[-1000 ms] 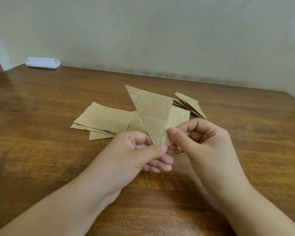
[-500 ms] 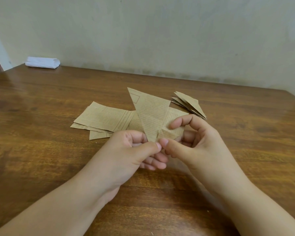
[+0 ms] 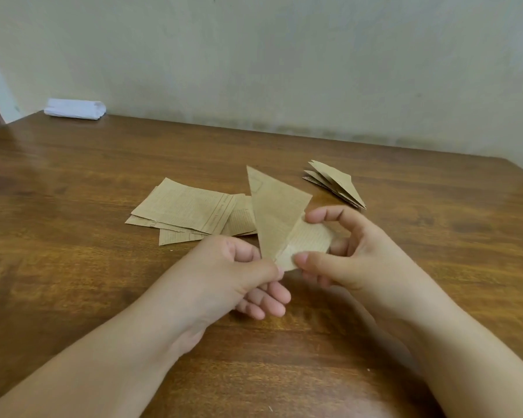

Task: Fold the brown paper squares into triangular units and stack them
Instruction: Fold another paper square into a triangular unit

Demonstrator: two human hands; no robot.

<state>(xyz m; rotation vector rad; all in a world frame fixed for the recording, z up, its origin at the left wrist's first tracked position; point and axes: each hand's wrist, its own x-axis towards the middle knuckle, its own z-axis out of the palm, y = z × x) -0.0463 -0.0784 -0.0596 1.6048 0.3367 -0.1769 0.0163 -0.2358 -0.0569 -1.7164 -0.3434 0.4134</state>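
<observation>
Paper [image 3: 277,212] is held up off the bench [image 3: 73,282], left hand [image 3: 239,267] pinching the bottom tip as an anchor while the right hand [image 3: 344,254] grips the side flap to crease it, flat squares [image 3: 187,211] far left, finished stack [image 3: 334,184] far right.

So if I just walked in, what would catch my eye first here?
Two hands held over the middle of the wooden table: the left hand and right hand both pinch a half-folded brown paper. Behind it to the left lies a loose pile of flat brown sheets, and to the right a small stack of folded triangles.
</observation>
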